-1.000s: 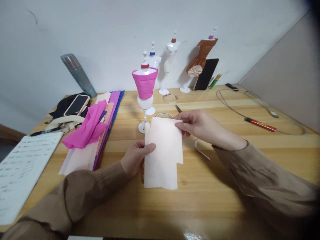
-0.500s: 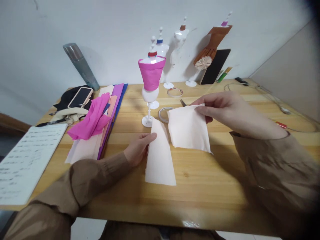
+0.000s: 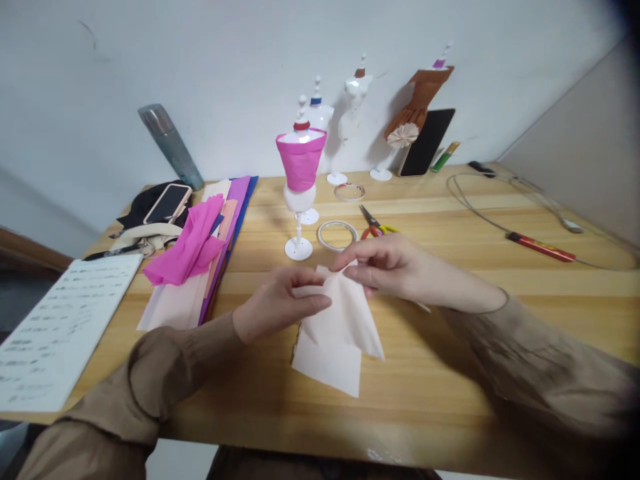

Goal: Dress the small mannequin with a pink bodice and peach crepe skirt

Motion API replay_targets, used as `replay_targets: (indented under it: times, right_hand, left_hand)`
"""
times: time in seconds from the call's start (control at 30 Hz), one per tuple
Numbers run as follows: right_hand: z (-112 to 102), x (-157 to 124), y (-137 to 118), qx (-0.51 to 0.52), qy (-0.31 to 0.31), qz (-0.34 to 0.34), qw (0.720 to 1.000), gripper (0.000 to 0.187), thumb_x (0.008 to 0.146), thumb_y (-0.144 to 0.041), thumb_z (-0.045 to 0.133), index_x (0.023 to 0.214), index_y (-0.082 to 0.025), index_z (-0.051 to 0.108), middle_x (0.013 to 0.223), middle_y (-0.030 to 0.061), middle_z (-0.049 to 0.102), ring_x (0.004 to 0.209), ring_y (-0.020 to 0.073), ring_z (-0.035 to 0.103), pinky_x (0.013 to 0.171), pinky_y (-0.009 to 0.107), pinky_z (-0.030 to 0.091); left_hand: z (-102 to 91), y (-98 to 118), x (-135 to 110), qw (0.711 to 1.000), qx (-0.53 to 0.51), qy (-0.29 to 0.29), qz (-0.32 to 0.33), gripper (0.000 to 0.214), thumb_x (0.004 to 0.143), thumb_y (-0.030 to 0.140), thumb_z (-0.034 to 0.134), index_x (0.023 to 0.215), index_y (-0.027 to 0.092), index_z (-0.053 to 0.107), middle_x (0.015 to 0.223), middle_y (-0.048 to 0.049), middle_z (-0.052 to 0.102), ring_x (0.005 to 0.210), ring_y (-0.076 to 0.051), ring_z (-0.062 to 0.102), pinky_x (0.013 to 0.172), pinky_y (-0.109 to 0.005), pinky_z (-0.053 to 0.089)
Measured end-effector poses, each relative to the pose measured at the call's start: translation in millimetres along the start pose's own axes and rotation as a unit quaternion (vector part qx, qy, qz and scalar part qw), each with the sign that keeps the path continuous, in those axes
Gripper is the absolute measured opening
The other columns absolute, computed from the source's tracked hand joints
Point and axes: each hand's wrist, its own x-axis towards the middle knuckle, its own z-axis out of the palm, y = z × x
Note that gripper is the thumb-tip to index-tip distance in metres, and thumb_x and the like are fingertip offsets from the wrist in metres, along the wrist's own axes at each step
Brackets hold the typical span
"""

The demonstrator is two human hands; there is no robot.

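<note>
Two pale pink pieces of crepe paper (image 3: 333, 353) overlap between my hands above the front middle of the table. My left hand (image 3: 280, 303) is closed on the left side of the paper, thumb on top. The fingers of my right hand (image 3: 387, 267) pinch the top edge of the upper piece, which hangs in a soft fold. Just behind the hands stands a small white dress form (image 3: 300, 200) wrapped in a bright pink top (image 3: 301, 163). A roll of tape (image 3: 337, 235) and scissors (image 3: 373, 223) lie behind my right hand.
Colored paper sheets (image 3: 235, 220) with crumpled pink paper (image 3: 185, 250) lie left, beside a phone (image 3: 169, 203) and a written notebook (image 3: 65, 327). More dress forms (image 3: 355, 113), a leaning dark tablet (image 3: 429, 143) and a spray can (image 3: 173, 147) stand at the wall. A red-handled corded tool (image 3: 540, 247) lies right.
My right hand has moved left and down, bringing its paper piece over the one in my left hand. The scissors and the red tool have come into fuller view.
</note>
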Motion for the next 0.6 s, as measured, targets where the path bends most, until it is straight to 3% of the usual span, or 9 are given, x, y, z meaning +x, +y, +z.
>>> replay_targets:
  times: [0.07, 0.13, 0.2, 0.27, 0.4, 0.5, 0.6]
  right_hand:
    - [3.1, 1.7, 2.6, 0.012, -0.011, -0.009, 1.000, 0.034, 0.085, -0.043, 0.055, 0.102, -0.015, 0.062, 0.065, -0.0017, 0.055, 0.053, 0.0102, 0.054, 0.051, 0.024, 0.045]
    - [4.0, 4.3, 8.5, -0.032, -0.012, -0.009, 0.999, 0.033, 0.087, -0.043, 0.052, 0.102, -0.015, 0.061, 0.066, -0.0014, 0.054, 0.054, 0.0107, 0.054, 0.052, 0.024, 0.044]
    - [5.7, 7.5, 17.0, -0.147, -0.017, -0.013, 0.989, 0.025, 0.087, -0.037, 0.052, 0.094, -0.015, 0.063, 0.068, 0.0004, 0.057, 0.058, 0.0117, 0.054, 0.053, 0.024, 0.041]
    - [10.0, 10.6, 26.2, -0.272, -0.024, -0.023, 0.962, 0.015, 0.084, -0.026, 0.054, 0.090, -0.016, 0.064, 0.075, 0.0038, 0.063, 0.064, 0.0136, 0.056, 0.058, 0.025, 0.040]
    - [23.2, 12.9, 38.5, -0.362, -0.072, -0.056, 0.928, 0.024, 0.077, -0.005, 0.050, 0.093, -0.016, 0.063, 0.095, 0.0069, 0.066, 0.078, 0.0152, 0.060, 0.065, 0.025, 0.040]
    - [31.4, 12.3, 41.7, -0.391, -0.085, -0.073, 0.914, 0.026, 0.073, 0.000, 0.050, 0.090, -0.016, 0.062, 0.102, 0.0081, 0.063, 0.083, 0.0164, 0.061, 0.064, 0.025, 0.038]
    - [35.5, 12.2, 42.5, -0.406, -0.083, -0.094, 0.905, 0.022, 0.077, 0.000, 0.049, 0.086, -0.016, 0.061, 0.093, 0.0063, 0.064, 0.077, 0.0149, 0.059, 0.059, 0.025, 0.035]
  left_hand:
    - [-4.2, 5.7, -2.6, 0.999, 0.032, -0.007, -0.025, 0.023, 0.072, 0.035, 0.062, 0.061, 0.014, 0.060, 0.053, 0.0027, 0.045, 0.050, -0.009, 0.039, 0.050, -0.022, 0.029]
    - [-15.3, 13.7, -6.5, 0.993, 0.115, 0.019, -0.013, 0.022, 0.071, 0.031, 0.062, 0.057, 0.014, 0.057, 0.055, 0.0024, 0.047, 0.054, -0.010, 0.041, 0.051, -0.022, 0.029]
    - [-31.8, 20.7, -10.2, 0.978, 0.206, 0.042, -0.011, 0.022, 0.071, 0.028, 0.061, 0.054, 0.015, 0.055, 0.053, 0.0026, 0.047, 0.054, -0.010, 0.041, 0.051, -0.022, 0.028]
    - [-50.8, 22.5, -11.5, 0.962, 0.263, 0.073, -0.015, 0.025, 0.071, 0.028, 0.061, 0.052, 0.015, 0.052, 0.052, 0.0030, 0.046, 0.053, -0.010, 0.042, 0.050, -0.022, 0.027]
    - [-84.9, 4.9, -1.8, 0.960, 0.240, 0.121, -0.077, 0.018, 0.068, 0.031, 0.063, 0.073, 0.015, 0.064, 0.067, -0.0015, 0.062, 0.063, -0.017, 0.057, 0.052, -0.023, 0.037]
    - [-100.1, -15.0, 10.1, 0.925, 0.337, 0.155, -0.078, 0.024, 0.064, 0.026, 0.064, 0.086, 0.016, 0.068, 0.080, -0.0055, 0.067, 0.079, -0.023, 0.061, 0.065, -0.027, 0.044]
    - [-103.3, -22.9, 15.4, 0.891, 0.398, 0.209, -0.059, 0.039, 0.064, 0.023, 0.065, 0.102, 0.016, 0.066, 0.093, -0.0090, 0.065, 0.095, -0.028, 0.058, 0.079, -0.032, 0.041]
